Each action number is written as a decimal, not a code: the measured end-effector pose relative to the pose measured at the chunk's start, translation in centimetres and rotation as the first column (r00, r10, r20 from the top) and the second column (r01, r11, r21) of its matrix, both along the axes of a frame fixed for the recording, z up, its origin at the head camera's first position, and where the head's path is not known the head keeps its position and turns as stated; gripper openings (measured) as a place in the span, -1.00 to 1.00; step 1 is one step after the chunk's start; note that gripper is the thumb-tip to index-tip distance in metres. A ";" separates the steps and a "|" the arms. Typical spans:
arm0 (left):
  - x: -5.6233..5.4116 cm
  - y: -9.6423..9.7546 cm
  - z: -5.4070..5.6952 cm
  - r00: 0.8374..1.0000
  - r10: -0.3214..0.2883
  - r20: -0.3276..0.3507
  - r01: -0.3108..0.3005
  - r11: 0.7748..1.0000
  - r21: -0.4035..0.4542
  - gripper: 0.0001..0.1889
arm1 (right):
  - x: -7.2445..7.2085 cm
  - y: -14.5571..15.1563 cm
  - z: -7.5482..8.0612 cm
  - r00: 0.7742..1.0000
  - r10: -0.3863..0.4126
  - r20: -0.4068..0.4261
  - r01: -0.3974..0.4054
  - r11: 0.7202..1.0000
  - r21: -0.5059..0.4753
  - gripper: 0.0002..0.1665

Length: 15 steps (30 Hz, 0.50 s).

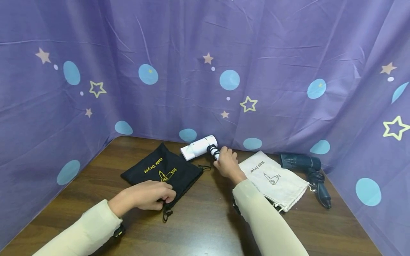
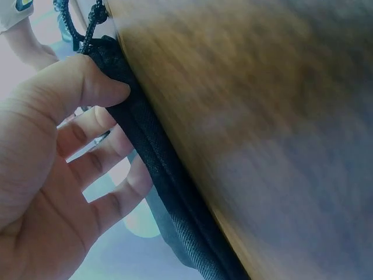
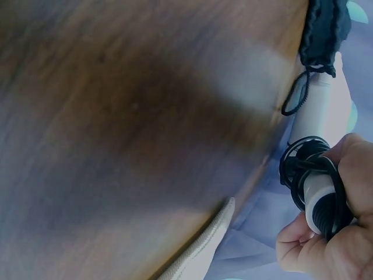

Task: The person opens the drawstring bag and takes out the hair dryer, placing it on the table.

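A white hair dryer [image 1: 199,147] with black cord wound round its handle lies at the back of the table. My right hand [image 1: 228,165] holds it by the handle; in the right wrist view the fingers curl about the handle's end and the wound cord [image 3: 309,163]. On the left, a black drawstring bag [image 1: 150,167] marked "Hair Dryer" in yellow lies flat. My left hand [image 1: 145,195] pinches its near corner by the drawstring, with the thumb [image 2: 108,87] on one side of the hem and the fingers on the other.
A white drawstring bag [image 1: 275,177] printed "Hair Dryer" lies right of my right forearm. Beyond it rests a dark blue hair dryer [image 1: 299,162] with its cord wrapped round the handle. Purple patterned cloth [image 1: 192,46] closes off the back and sides of the wooden table [image 1: 192,227].
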State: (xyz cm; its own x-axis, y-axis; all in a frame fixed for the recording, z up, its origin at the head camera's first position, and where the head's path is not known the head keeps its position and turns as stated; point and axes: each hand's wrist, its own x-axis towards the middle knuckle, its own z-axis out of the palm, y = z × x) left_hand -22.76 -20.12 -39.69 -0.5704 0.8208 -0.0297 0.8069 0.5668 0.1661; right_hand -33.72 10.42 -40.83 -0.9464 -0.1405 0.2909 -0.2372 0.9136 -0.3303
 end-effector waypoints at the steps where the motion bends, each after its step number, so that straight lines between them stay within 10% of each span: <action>1: 0.0 0.0 0.0 1.000 -0.002 0.002 0.002 1.000 0.002 -0.65 | -0.1 -0.1 -0.1 1.000 -0.007 0.009 0.007 1.000 -0.005 -0.55; 15: 0.5 0.5 0.1 1.000 -0.024 0.017 0.024 1.000 0.003 -0.64 | -0.2 -0.5 -0.5 0.996 -0.049 0.069 0.045 0.998 0.047 -0.52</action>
